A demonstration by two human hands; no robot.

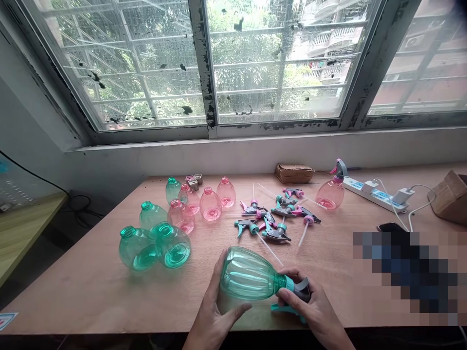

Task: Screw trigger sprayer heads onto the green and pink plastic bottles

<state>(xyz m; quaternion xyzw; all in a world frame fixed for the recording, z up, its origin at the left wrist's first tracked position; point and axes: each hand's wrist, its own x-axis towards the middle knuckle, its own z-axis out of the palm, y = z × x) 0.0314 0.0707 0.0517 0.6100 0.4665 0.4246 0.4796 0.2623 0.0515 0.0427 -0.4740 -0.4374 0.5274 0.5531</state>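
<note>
Lying on its side above the table's front edge is a ribbed green spray bottle (250,274), its neck to the right. My left hand (215,304) cups its base, fingers along the far end and thumb spread out below. At the neck, my right hand (310,304) pinches the teal collar of the grey and teal spray head (302,290), whose trigger hangs downward. The collar sits on the neck; how tight it is I cannot tell. Beyond the hands lies a pile of loose spray heads (272,221) with white tubes, some teal, some pink.
Several green bottles (136,250) and pink bottles (210,204) without heads stand at left. A pink spray bottle (330,194) with its head on stands back right, near a power strip (375,194), a brown packet (294,173) and a cardboard box (452,199). A window lies behind.
</note>
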